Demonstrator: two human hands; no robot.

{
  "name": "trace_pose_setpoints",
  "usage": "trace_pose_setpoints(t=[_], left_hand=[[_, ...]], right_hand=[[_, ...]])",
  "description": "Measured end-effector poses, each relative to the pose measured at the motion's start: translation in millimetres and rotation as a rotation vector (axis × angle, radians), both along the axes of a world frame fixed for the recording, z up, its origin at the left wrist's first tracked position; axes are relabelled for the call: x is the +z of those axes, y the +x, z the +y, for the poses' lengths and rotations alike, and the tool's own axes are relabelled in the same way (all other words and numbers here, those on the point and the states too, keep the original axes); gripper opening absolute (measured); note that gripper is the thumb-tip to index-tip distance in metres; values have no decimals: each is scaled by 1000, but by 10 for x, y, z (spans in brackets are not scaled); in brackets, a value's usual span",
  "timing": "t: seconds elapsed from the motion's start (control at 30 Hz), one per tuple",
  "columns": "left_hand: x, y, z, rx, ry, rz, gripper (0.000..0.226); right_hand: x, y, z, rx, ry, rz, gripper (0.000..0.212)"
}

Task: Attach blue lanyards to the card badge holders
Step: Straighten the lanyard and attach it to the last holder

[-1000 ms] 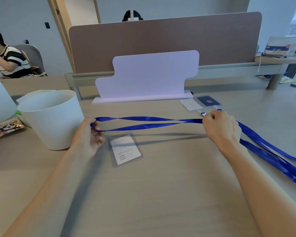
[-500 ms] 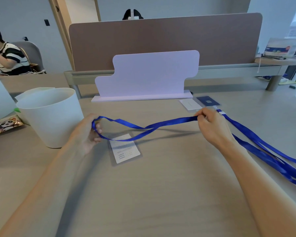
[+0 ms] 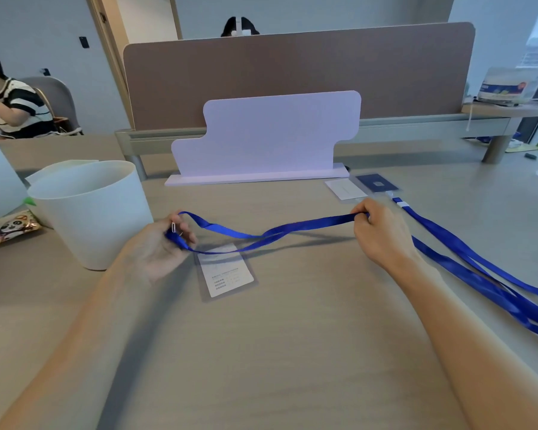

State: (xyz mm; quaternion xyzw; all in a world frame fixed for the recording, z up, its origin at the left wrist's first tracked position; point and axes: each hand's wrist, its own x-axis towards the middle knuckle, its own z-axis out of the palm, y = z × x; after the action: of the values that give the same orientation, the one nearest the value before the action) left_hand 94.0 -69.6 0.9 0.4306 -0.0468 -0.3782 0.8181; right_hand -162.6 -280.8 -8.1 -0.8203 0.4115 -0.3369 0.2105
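A blue lanyard (image 3: 280, 231) sags in a loop between my two hands above the table. My left hand (image 3: 162, 243) holds its left end, where a small metal clip shows against my fingers. My right hand (image 3: 379, 231) pinches the other end of the strap. Under the sagging loop lies a clear badge holder with a white card (image 3: 225, 273), flat on the table. Two more badge holders, one with a white card (image 3: 343, 188) and one with a dark blue card (image 3: 376, 183), lie beyond my right hand. More blue lanyards (image 3: 479, 274) trail off to the right.
A white bucket (image 3: 90, 209) stands left of my left hand, with a snack packet (image 3: 11, 226) beside it. A pale purple board (image 3: 267, 138) stands at the back before a brown divider (image 3: 292, 72). A person sits at far left.
The lanyard was stretched taut between my hands; my right hand has moved inward and the strap now sags onto the badge holder. My left hand has turned palm up, showing the clip.
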Motion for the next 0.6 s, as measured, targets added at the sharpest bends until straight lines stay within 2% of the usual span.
trace_pose_setpoints(t=[0.13, 0.23, 0.33, 0.43, 0.5, 0.6], left_hand=[[30, 24, 55, -26, -133, 90, 28], [29, 40, 86, -28, -212, 108, 20], [52, 34, 109, -34, -346, 110, 54], [77, -11, 110, 37, -450, 133, 53], [93, -34, 81, 93, -361, 54, 35], [66, -48, 12, 162, -96, -175, 13]], right_hand=[[0, -53, -58, -128, 0, 33, 19], [-15, -89, -101, -214, -14, 78, 20], [-33, -88, -116, -236, -26, 122, 18], [-35, -91, -122, -233, -39, 143, 16], [-39, -96, -136, -227, -40, 129, 16], [-47, -104, -130, -219, -54, 95, 18]])
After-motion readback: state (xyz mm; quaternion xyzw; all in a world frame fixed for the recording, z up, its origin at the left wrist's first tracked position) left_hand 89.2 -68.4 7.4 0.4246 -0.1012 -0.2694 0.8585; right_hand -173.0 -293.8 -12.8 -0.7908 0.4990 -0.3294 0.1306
